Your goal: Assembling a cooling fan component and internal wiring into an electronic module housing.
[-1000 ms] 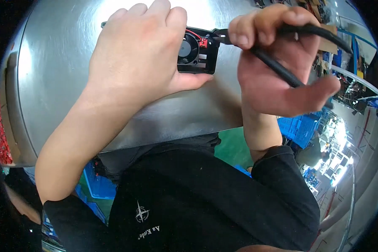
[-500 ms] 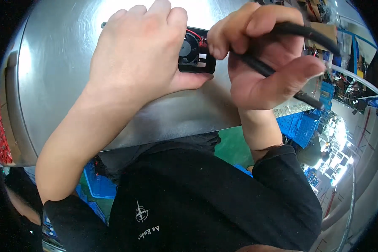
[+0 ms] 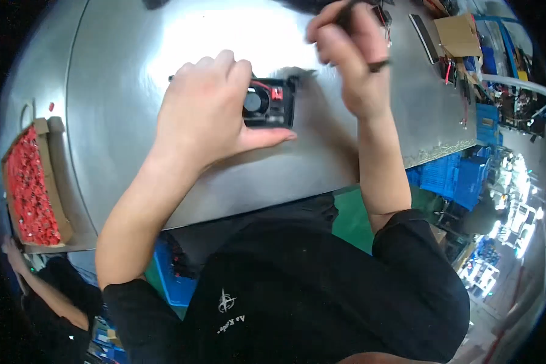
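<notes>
"Beneath the left hand [image 3: 205, 112], what is gripped?"

"A black rectangular plastic case [image 3: 279, 116] with a round black fan [image 3: 253, 102]; the right hand [image 3: 353, 57], raised apart, curls around a blurred dark tool [image 3: 380, 65]."

"How would the case handle?"

"Likely light and stiff, its red wire [image 3: 263, 86] fragile; outer walls [image 3: 292, 100] suit gripping. It is over the shiny grey metal table [image 3: 121, 121]."

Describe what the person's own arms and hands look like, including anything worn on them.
The left hand and the right hand are ungloved, and no watch shows on either wrist; the right hand is blurred. The black fabric short-sleeved shirt leaves both forearms bare, its loose sleeves ending near the elbows. A small white star-like emblem with lettering marks its chest.
</notes>
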